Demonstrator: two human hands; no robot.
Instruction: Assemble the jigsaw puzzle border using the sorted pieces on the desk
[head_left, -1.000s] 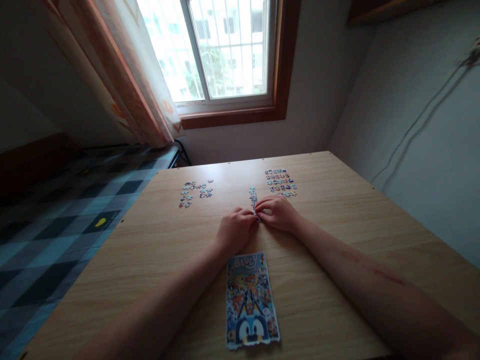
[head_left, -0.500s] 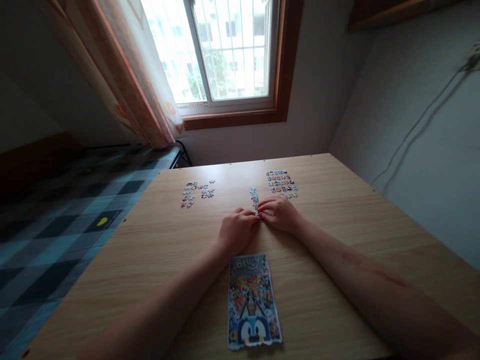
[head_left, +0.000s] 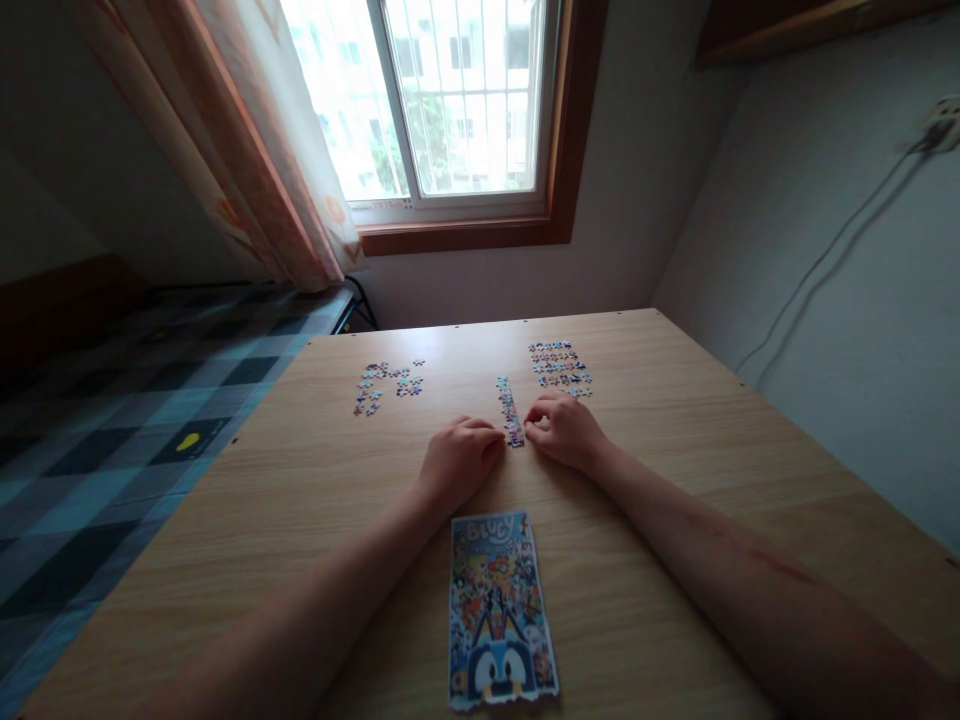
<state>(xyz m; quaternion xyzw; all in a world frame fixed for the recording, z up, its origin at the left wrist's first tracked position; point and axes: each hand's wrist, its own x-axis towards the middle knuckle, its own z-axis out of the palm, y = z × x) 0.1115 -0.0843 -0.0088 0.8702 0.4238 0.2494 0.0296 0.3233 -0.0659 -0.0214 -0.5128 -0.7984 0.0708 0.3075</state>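
A narrow strip of joined jigsaw pieces (head_left: pixel 511 415) lies on the wooden table, its near end between my two hands. To its left rests my left hand (head_left: pixel 461 455), fingers bent and pressed together, the tips just beside the strip. My right hand (head_left: pixel 566 430) is on the other side with thumb and forefinger brought together, a small gap from the strip. No piece shows in either hand. Closer to me lies a picture sheet (head_left: pixel 501 610) lettered "BLUEY", with a blue cartoon dog and a ragged lower edge.
Loose jigsaw pieces (head_left: pixel 409 385) are scattered at the back left of the table (head_left: pixel 315 470). Rows of more pieces (head_left: pixel 559 365) sit at the back right, just beyond my right hand. A bed with a checked cover (head_left: pixel 97 450) adjoins the left edge; a window (head_left: pixel 472 110) is behind.
My hands have drawn apart from the strip's near end, the left one to the left and the right one slightly right. The strip's near end now shows.
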